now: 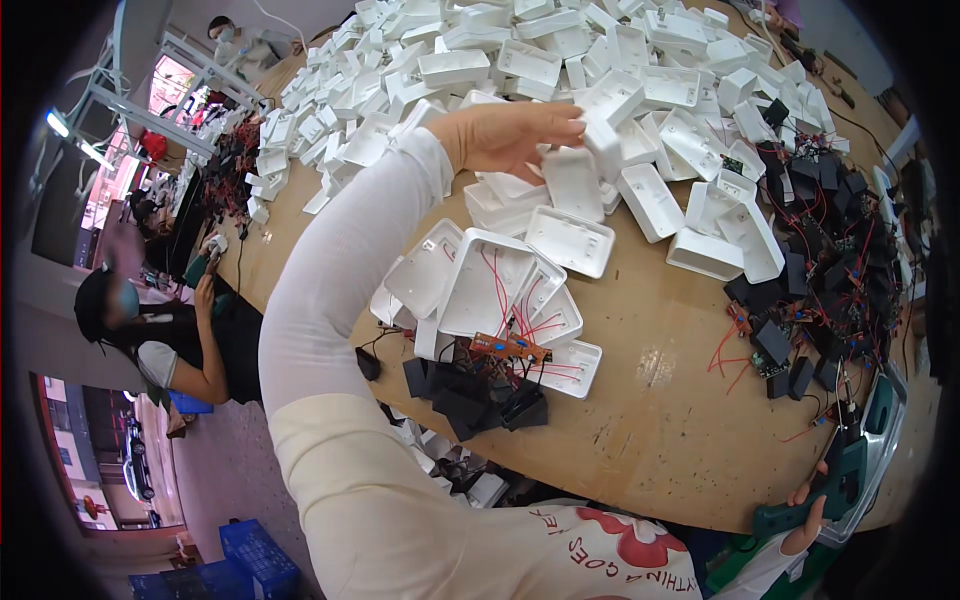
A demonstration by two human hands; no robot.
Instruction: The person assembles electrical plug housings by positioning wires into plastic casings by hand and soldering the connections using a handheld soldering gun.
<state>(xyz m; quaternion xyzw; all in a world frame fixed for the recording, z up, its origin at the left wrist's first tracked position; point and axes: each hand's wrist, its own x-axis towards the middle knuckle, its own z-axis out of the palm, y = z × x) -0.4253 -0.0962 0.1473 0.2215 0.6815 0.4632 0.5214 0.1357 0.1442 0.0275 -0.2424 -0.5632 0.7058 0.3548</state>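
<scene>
My left arm, in a white sleeve, reaches across the table to a large heap of white plastic boxes. My left hand (505,138) has its fingers curled at the edge of a white plastic box (602,148), slightly blurred. Below it lie more open box shells, one white shell (570,240) resting on the table. Down at the lower right, my right hand (803,515) is wrapped round the handle of a green pistol-shaped hand tool (845,480), whose dark tip points away. Part of that hand is hidden behind the tool.
Nearer me, a stack of white shells (485,285) has red wires, an orange circuit board (510,347) and black blocks (465,395). More black parts (815,260) with wires and boards heap at the right. A masked person (180,350) works at the left edge; blue crates (255,555) stand below.
</scene>
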